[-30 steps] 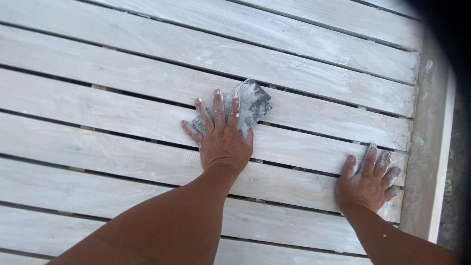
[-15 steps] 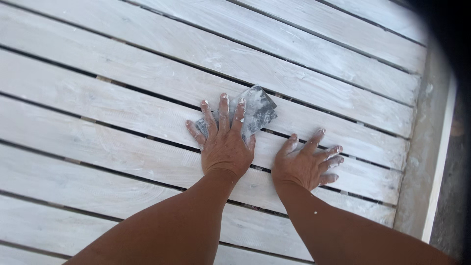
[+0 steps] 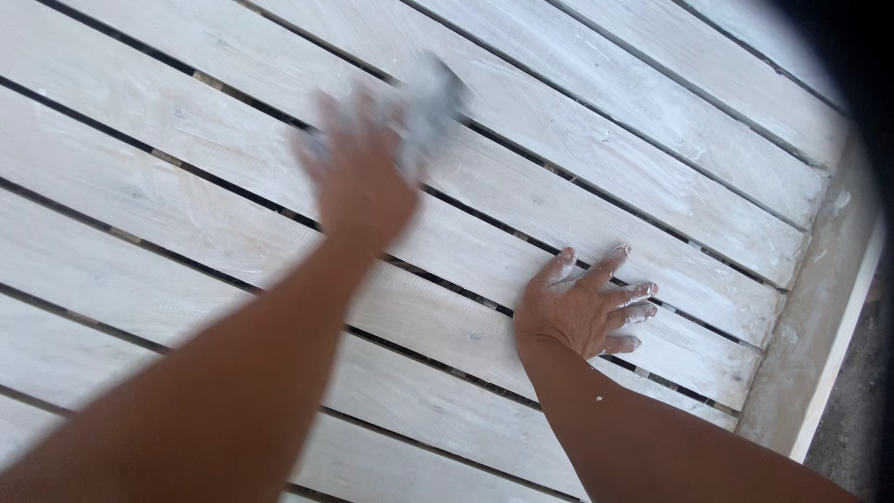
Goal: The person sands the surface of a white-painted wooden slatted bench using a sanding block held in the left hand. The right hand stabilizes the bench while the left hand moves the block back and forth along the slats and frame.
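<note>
My left hand (image 3: 358, 177) is blurred with motion and presses a grey, paint-stained rag (image 3: 426, 104) flat against the white-washed wooden slats (image 3: 168, 214). The rag sticks out past my fingertips toward the upper right. My right hand (image 3: 582, 307) lies flat on a slat lower and to the right, fingers spread and smeared with white, holding nothing.
The slatted panel runs diagonally with dark gaps between boards. A thicker frame board (image 3: 819, 317) closes it at the right edge, and dark ground (image 3: 866, 410) lies beyond it.
My left hand has swept up the slats with the rag. My right hand came in from the frame edge toward the middle and has now settled flat slightly lower.
</note>
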